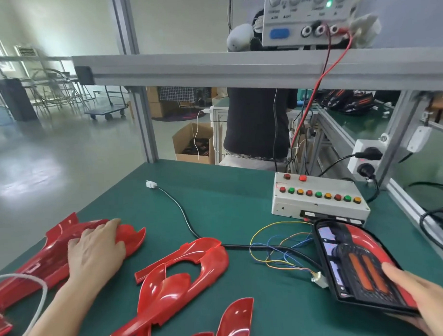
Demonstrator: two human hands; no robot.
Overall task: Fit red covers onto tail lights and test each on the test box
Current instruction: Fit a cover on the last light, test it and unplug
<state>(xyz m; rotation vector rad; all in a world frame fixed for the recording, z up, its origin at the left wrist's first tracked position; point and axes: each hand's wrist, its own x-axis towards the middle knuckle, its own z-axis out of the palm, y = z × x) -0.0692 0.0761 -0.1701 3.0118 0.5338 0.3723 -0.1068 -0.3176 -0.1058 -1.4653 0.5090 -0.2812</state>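
Landmark: test box (319, 198), grey-white, on the green bench mat (216, 193), right of centre. Its top carries two red buttons at the back and a front row of nine red, green and amber buttons. No readable lettering on it.

Tail light (356, 261): just in front of the test box, slightly to its right, its far end close to the box's front edge. Black housing, red cover along its right side, two orange strips on its face. Right hand (426, 299) grips its near end, thumb lying on top, the remaining fingers underneath.

Thin yellow, blue and orange wires (276, 246) loop in front of the test box to a white connector (320, 281) beside the tail light's left edge. A black cable (182, 214) runs left of the box to a white plug (150, 184) lying on the mat.

Loose red covers: one (191, 269) front-left of the box at mid-mat; a stack (42, 257) far left of it, with the left hand (97, 250) resting on top, fingers extended and relaxed, not clasping.

Containers: open cardboard box (192, 143) on the floor behind the bench, left of the test box, holding dark parts that can't be made out.

Writing: power supply (308, 16) on the shelf above the test box, green lamp lit; dial labels too blurred to read. Chinese characters on the wall sign beside it, partly cut off.
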